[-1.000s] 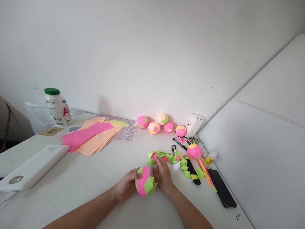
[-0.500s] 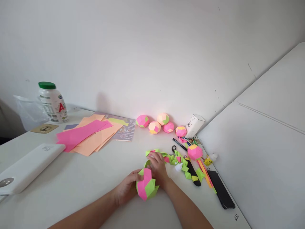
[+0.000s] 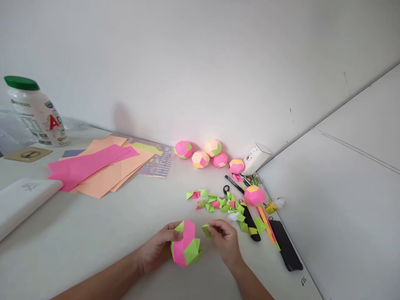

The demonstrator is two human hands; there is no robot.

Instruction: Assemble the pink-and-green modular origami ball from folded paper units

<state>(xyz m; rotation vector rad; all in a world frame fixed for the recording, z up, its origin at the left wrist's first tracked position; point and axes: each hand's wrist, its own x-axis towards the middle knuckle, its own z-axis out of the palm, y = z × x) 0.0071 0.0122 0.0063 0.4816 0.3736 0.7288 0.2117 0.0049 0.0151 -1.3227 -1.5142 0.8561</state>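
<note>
My left hand (image 3: 161, 246) is closed around the left side of a pink and green folded paper ball (image 3: 187, 246), its thumb on the front face. Pointed green flaps stick out on the ball's right side. Just to the right, my right hand (image 3: 226, 241) pinches a small green folded paper piece (image 3: 205, 230) between thumb and fingertips, apart from the ball. Beyond the hands lies a loose pile of green and pink folded paper pieces (image 3: 221, 203).
Several finished paper balls (image 3: 183, 149) sit along the wall. At right are a utility knife (image 3: 250, 223), a black phone (image 3: 286, 245), a glue bottle (image 3: 274, 206) and a white container (image 3: 256, 159). Paper sheets (image 3: 96, 166), a white power bank (image 3: 28, 204) and a green-lidded bottle (image 3: 39, 114) stand left.
My right hand has drawn back from the ball to the right, now with a green paper piece in its fingers. The ball and left hand shifted slightly left as the view turned.
</note>
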